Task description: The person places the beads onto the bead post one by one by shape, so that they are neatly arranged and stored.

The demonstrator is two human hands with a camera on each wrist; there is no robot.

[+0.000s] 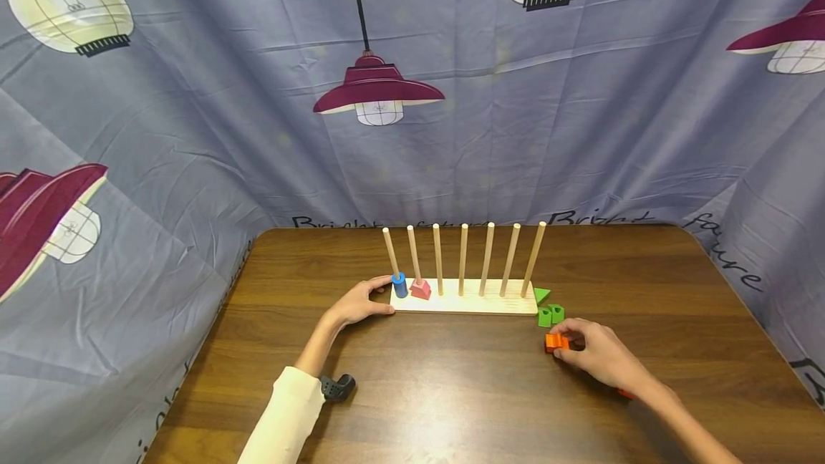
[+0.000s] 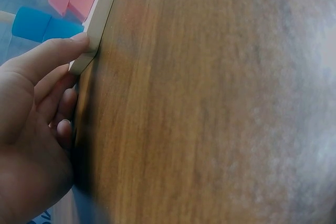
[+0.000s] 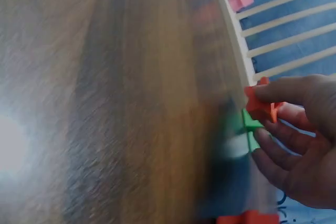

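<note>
A wooden peg board (image 1: 464, 303) with several upright pegs stands on the table. My left hand (image 1: 357, 304) grips its left end, the thumb at the front corner and the other fingers behind. Blue cylinder pieces (image 2: 47, 25) sit on the leftmost peg, and pink angular pieces (image 1: 421, 290) on the one beside it. Off the board's right end, my right hand (image 1: 599, 353) pinches an orange block (image 3: 260, 103) between thumb and fingers. The block's exact shape is partly covered by the fingers. Green blocks (image 1: 544, 317) lie just beyond it, by the board's right corner.
A red-orange piece (image 1: 625, 394) lies partly hidden under the right wrist. Brown wooden table (image 1: 451, 378) surface spreads in front of the board. Behind it hangs a grey-blue curtain (image 1: 412, 163) printed with lamps. A black device (image 1: 338, 387) is worn at the left wrist.
</note>
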